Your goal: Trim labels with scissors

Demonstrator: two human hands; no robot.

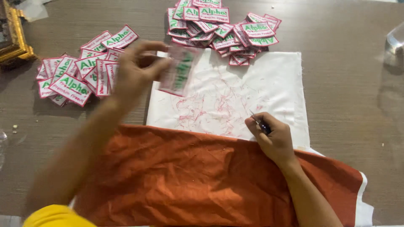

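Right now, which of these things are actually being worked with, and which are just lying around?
In use:
left hand holding a blurred rectangular embroidered patch
right hand gripping a small dark tool
white cloth strewn with red threads
two patch piles

Lying about:
gilt frame corner
orange cloth

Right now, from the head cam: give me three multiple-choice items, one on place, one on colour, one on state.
1. Where does the right hand rest?
A. On the left patch pile
B. At the white cloth's lower edge
C. On the gold frame

2. What colour is the crumpled cloth nearest the person?
A. Rust orange
B. Blue
C. Black

3. What is the left hand doing?
A. Lying flat and empty
B. Holding up one patch
C. Gripping a cup

Key: 1 B, it sits on the white cloth with a small dark tool; 2 A, plainly orange; 3 B, a blurred patch is pinched in its fingers.
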